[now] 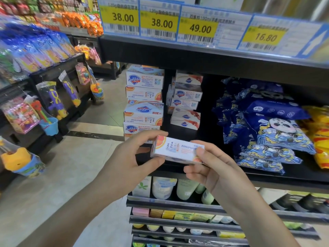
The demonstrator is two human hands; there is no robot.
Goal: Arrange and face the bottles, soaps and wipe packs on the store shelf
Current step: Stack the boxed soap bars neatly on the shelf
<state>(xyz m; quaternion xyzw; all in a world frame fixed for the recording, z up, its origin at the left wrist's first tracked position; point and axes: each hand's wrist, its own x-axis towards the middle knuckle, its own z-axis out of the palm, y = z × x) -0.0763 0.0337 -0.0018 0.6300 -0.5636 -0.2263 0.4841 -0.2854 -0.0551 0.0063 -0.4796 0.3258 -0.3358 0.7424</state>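
A white soap box [175, 150] with an orange fruit picture is held level in front of the black shelf [267, 177]. My left hand [131, 157] grips its left end, thumb under, fingers over the top. My right hand [211, 164] pinches its right end. On the shelf behind stand two stacks of soap boxes, a tall left stack [144, 104] at the shelf's end and a shorter, uneven stack [187, 100] to its right. Blue panda wipe packs [274, 129] lie piled to the right. Bottles [163, 188] stand on the shelf below.
Yellow price tags [197, 27] line the upper shelf edge just above. Yellow packs [320, 136] sit at the far right. Lower shelves hold small soaps [169, 213]. Across the tiled aisle [71, 166], a black rack carries hanging toys [51, 100] and buckets.
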